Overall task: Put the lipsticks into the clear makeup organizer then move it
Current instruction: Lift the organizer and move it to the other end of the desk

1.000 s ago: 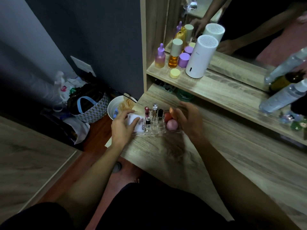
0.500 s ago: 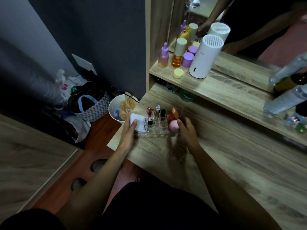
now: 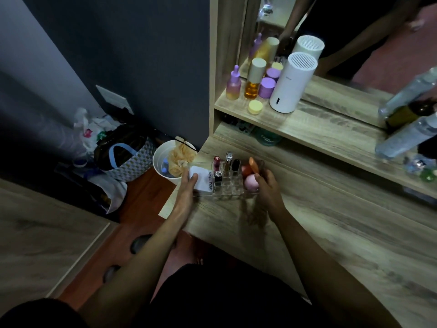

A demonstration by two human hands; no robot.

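Sitting near the left corner of the wooden vanity top (image 3: 331, 233), the clear makeup organizer (image 3: 227, 183) lay with its long axis running left to right, so that each short end faced one hand. Four lipsticks (image 3: 228, 162) stood upright in its middle slots, three in the far row and one nearer; a white box (image 3: 201, 179) printed with lettering filled the left compartment, and a pink sponge (image 3: 251, 182), a red one and an orange one filled the right. The left hand (image 3: 186, 192) was pressed flat against the left end, fingers extended along the white box side rather than curled. The right hand (image 3: 268, 188) cupped the right end, fingers bent around the wall beside the pink sponge; whether they actually pinched the plastic was hard to tell in the dim light. Both hands were equally close, one per end, so the organizer looked ready to be moved as a two-handed carry, squeezed along its length. Beyond its left end the top ended just above a white bucket (image 3: 163, 162) on the floor. Farther off, a shelf (image 3: 307, 124) carried bottles and a white cylindrical device (image 3: 292, 84).
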